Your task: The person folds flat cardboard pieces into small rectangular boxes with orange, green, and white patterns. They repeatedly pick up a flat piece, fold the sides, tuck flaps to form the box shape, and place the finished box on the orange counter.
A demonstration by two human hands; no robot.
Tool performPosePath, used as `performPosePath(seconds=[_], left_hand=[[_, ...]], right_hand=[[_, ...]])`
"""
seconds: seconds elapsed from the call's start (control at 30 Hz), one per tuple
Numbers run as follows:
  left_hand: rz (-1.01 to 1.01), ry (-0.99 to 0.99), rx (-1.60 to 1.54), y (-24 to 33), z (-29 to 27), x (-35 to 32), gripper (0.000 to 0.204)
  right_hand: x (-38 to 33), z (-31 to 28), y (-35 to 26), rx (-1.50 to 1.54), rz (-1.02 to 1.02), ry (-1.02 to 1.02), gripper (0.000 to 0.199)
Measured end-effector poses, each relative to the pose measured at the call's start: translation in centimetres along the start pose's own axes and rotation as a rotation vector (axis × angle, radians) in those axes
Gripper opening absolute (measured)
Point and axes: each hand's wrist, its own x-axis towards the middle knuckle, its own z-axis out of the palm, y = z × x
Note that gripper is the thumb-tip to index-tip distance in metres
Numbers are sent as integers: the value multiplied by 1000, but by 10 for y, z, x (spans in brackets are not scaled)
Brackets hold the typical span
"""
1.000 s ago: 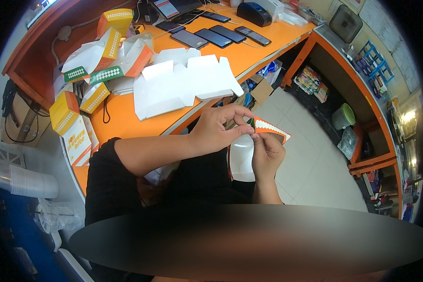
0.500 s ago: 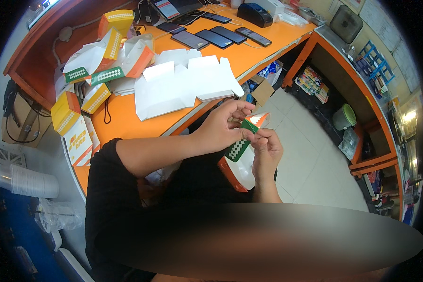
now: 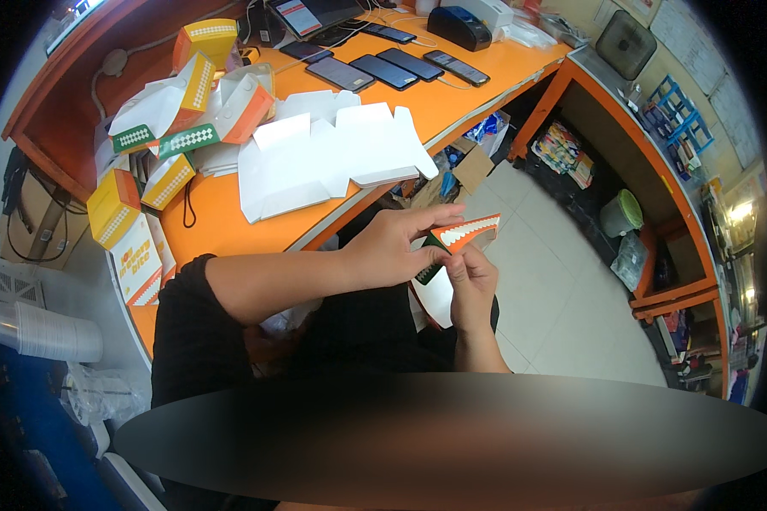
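Both hands grip a partly folded cardboard food box above my lap, beyond the table's front edge. Its inside is white, and its outer panels are green and orange with a white zigzag band. My left hand holds the upper side, fingers stretched along the orange panel and thumb at the green one. My right hand pinches the near side between thumb and fingers. A stack of flat white box blanks lies on the table to the left, apart from both hands.
Folded boxes in yellow, green and orange are heaped at the orange table's left end. Several phones lie at the back near a black device. Stacked plastic tubs are at far left. An orange-edged shelf stands right.
The box has been turned in my hands, so the orange panel with the zigzag now faces up and more green is hidden. My right hand has shifted slightly left.
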Motion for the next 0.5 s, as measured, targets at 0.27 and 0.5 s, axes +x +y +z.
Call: performPosePath(seconds=[0.27,0.5], left_hand=[[83,194,103,7,-19,12,37],[36,79,-225,6,-6,-1,20]], right_hand=[[-6,9,-25,-267,-255,197,26],[-1,-1,-28,-234,-162,121,42]])
